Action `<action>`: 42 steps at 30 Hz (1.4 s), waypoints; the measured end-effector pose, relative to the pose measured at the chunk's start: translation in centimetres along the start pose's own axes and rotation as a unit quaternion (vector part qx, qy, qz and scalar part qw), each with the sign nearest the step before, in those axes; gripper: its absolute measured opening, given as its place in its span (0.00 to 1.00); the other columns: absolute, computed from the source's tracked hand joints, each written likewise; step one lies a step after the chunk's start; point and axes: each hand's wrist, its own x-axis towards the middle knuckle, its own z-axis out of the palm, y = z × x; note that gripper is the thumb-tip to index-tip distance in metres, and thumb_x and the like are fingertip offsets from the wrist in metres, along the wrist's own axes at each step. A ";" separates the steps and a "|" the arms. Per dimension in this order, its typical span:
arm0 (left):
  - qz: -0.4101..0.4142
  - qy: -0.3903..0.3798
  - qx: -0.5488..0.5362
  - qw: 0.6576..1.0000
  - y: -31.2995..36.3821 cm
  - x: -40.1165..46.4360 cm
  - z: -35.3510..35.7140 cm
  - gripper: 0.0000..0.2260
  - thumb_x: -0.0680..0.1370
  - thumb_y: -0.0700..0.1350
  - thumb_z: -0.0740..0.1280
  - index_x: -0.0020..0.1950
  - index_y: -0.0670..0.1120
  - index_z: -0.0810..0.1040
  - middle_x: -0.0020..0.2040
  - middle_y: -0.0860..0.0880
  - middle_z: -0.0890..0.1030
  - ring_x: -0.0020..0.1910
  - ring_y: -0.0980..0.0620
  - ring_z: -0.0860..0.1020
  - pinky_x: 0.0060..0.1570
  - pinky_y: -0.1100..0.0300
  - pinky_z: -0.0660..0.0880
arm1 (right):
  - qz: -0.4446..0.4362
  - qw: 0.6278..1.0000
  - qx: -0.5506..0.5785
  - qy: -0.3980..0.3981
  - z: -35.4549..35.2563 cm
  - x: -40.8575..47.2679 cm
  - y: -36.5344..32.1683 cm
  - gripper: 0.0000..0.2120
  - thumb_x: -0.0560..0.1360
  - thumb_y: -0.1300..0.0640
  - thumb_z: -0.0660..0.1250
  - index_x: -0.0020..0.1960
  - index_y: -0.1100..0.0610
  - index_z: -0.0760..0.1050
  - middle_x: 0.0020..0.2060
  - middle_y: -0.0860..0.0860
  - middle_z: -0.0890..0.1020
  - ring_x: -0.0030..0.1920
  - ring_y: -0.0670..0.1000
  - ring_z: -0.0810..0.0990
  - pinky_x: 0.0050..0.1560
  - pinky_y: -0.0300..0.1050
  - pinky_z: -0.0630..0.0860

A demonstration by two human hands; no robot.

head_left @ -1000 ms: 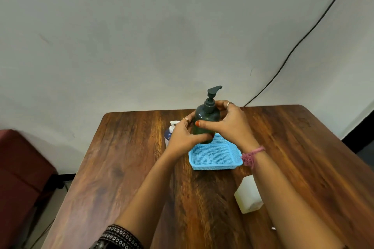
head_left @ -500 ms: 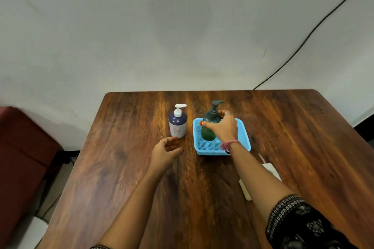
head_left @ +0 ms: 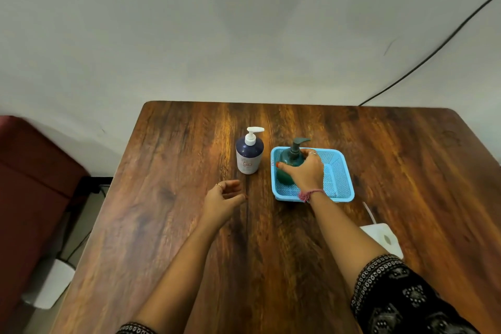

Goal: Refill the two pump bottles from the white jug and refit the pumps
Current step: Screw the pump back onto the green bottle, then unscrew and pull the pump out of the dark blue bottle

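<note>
right hand (head_left: 305, 171): grips green pump bottle (head_left: 288, 168) inside blue basket (head_left: 339, 179) | left hand (head_left: 225, 198): loose, empty, over counter (head_left: 162, 198) | blue pump bottle (head_left: 249, 153): beside basket

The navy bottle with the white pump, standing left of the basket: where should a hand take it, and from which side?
Judging by its pose, grip the navy bottle round its wide body below the shoulder, coming from the near left, where the left hand is free. It stands upright on the table, apart from the blue basket; the white pump looks too thin to grip securely.
</note>
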 end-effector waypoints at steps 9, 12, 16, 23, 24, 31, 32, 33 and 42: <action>0.011 0.012 0.014 1.000 0.3 2.2 0.6 0.18 0.74 0.36 0.71 0.63 0.45 0.73 0.59 0.45 0.78 0.52 0.53 0.78 0.46 0.64 0.77 | -0.005 1.000 -0.002 -0.013 0.2 -0.5 1.0 0.37 0.62 0.49 0.80 0.64 0.59 0.68 0.61 0.54 0.73 0.60 0.53 0.73 0.60 0.45 0.70; 0.041 0.046 0.027 0.998 1.1 3.3 1.2 0.27 0.73 0.39 0.73 0.69 0.42 0.67 0.59 0.49 0.75 0.56 0.52 0.76 0.54 0.59 0.76 | 0.009 1.000 0.004 -0.011 -0.1 -1.3 1.1 0.41 0.62 0.50 0.80 0.68 0.60 0.65 0.64 0.55 0.71 0.63 0.54 0.71 0.65 0.47 0.68; 0.065 0.097 0.060 0.991 2.0 6.1 1.7 0.41 0.68 0.45 0.78 0.75 0.41 0.59 0.69 0.46 0.70 0.66 0.49 0.71 0.63 0.54 0.73 | 0.026 0.999 0.024 0.017 -1.1 -4.0 1.3 0.35 0.67 0.55 0.78 0.68 0.60 0.65 0.63 0.55 0.72 0.61 0.54 0.73 0.61 0.46 0.72; 0.091 0.076 0.092 0.989 3.3 9.5 3.0 0.48 0.64 0.41 0.80 0.76 0.41 0.56 0.71 0.44 0.68 0.70 0.45 0.69 0.66 0.54 0.68 | 0.033 0.997 0.064 0.006 -2.3 -9.4 2.4 0.24 0.70 0.59 0.74 0.64 0.55 0.71 0.55 0.48 0.77 0.48 0.44 0.79 0.40 0.26 0.72; 0.089 0.067 0.091 0.990 3.4 9.7 3.2 0.47 0.64 0.40 0.80 0.76 0.41 0.56 0.71 0.45 0.68 0.70 0.45 0.69 0.66 0.55 0.68 | 0.035 0.997 0.065 0.005 -2.4 -9.9 2.6 0.23 0.71 0.59 0.74 0.63 0.55 0.72 0.54 0.48 0.77 0.47 0.44 0.79 0.39 0.26 0.72; 0.121 0.105 0.091 0.983 2.1 8.9 3.7 0.38 0.61 0.43 0.82 0.67 0.44 0.69 0.62 0.46 0.75 0.59 0.48 0.75 0.51 0.63 0.73 | 0.030 0.997 0.070 0.001 -3.3 -11.2 3.0 0.18 0.72 0.59 0.72 0.60 0.54 0.74 0.51 0.47 0.80 0.46 0.40 0.79 0.43 0.31 0.73; 0.131 0.112 0.084 0.981 1.9 8.2 3.7 0.38 0.60 0.44 0.82 0.66 0.44 0.69 0.61 0.47 0.75 0.58 0.50 0.76 0.48 0.66 0.72 | 0.024 0.997 0.070 0.001 -3.5 -11.2 2.9 0.17 0.72 0.59 0.72 0.59 0.54 0.74 0.51 0.47 0.80 0.46 0.40 0.79 0.43 0.30 0.73; 0.141 0.118 0.077 0.980 1.9 7.2 3.7 0.37 0.60 0.45 0.82 0.66 0.44 0.69 0.61 0.47 0.74 0.56 0.51 0.75 0.46 0.70 0.71 | 0.017 0.997 0.072 0.001 -3.7 -11.3 2.7 0.16 0.72 0.59 0.72 0.58 0.53 0.75 0.50 0.46 0.80 0.46 0.40 0.79 0.43 0.31 0.74; 0.265 0.120 0.030 0.956 4.4 -3.5 4.1 0.34 0.61 0.41 0.81 0.60 0.47 0.67 0.58 0.47 0.70 0.53 0.56 0.75 0.45 0.75 0.72 | -0.039 0.987 0.158 0.006 -6.2 -12.0 -0.9 0.14 0.73 0.57 0.72 0.56 0.50 0.74 0.48 0.43 0.80 0.48 0.42 0.81 0.42 0.30 0.77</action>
